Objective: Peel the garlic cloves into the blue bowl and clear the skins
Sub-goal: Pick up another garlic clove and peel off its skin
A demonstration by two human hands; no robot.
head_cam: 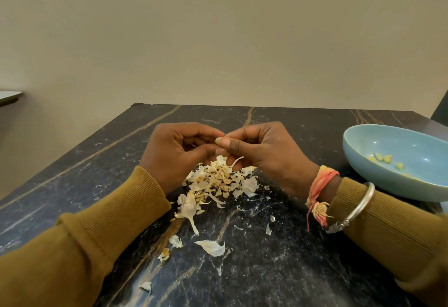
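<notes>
My left hand [179, 154] and my right hand [264, 151] meet fingertip to fingertip above a heap of papery garlic skins [218, 180] on the dark marble table [97, 166]. Both hands have curled fingers pinching something small between them; the clove itself is hidden by the fingers. A thin strip of skin [238, 160] hangs under my right hand. The blue bowl [378, 180] stands at the right, with several peeled yellowish cloves [383, 158] inside.
Loose skin flakes [211, 247] lie scattered toward the table's near edge. A plain beige wall stands behind the table. A pale ledge [9, 95] juts in at the far left. My right wrist wears an orange thread band and a metal bangle.
</notes>
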